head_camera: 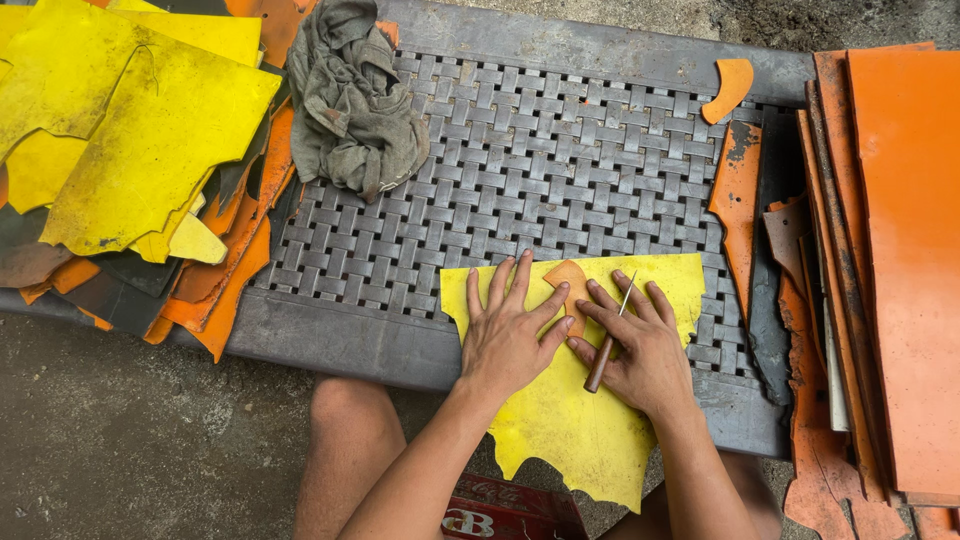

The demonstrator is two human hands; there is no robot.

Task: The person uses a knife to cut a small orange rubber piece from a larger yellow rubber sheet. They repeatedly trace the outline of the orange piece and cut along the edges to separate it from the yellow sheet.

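Knife [607,340] blade tip hidden, right hand [645,355]

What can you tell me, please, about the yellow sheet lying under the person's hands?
The yellow sheet looks like thin leather or rubber, bright yellow with ragged, irregular edges. It lies flat on the grey woven bench, its lower part overhanging the near edge. The left hand presses it flat beside a small orange template; the right hand, holding a wooden-handled awl, rests on it too.
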